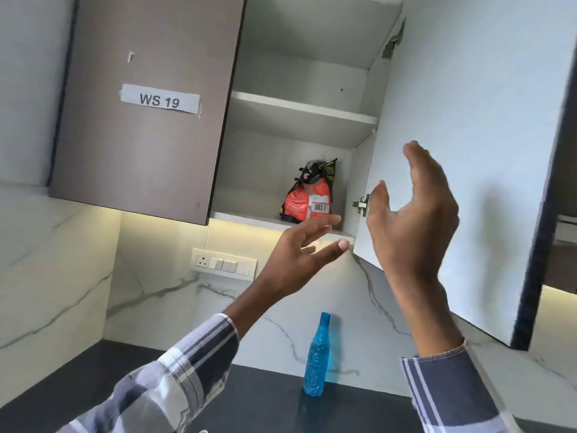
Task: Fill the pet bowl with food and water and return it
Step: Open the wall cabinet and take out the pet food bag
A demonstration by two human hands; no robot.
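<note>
A red and black food bag (309, 195) stands on the bottom shelf of the open wall cabinet (299, 114). My left hand (299, 248) reaches up just below and in front of the bag, fingers spread and holding nothing. My right hand (412, 214) is raised in front of the open cabinet door (468, 120), fingers loosely apart, empty. A blue water bottle (317, 357) stands upright on the dark counter (93, 385) below. No pet bowl is in view.
The left cabinet door (140, 135) is closed and bears a label "WS 19". A switch panel (223, 264) sits on the marble backsplash. The open door swings out to the right, over the counter.
</note>
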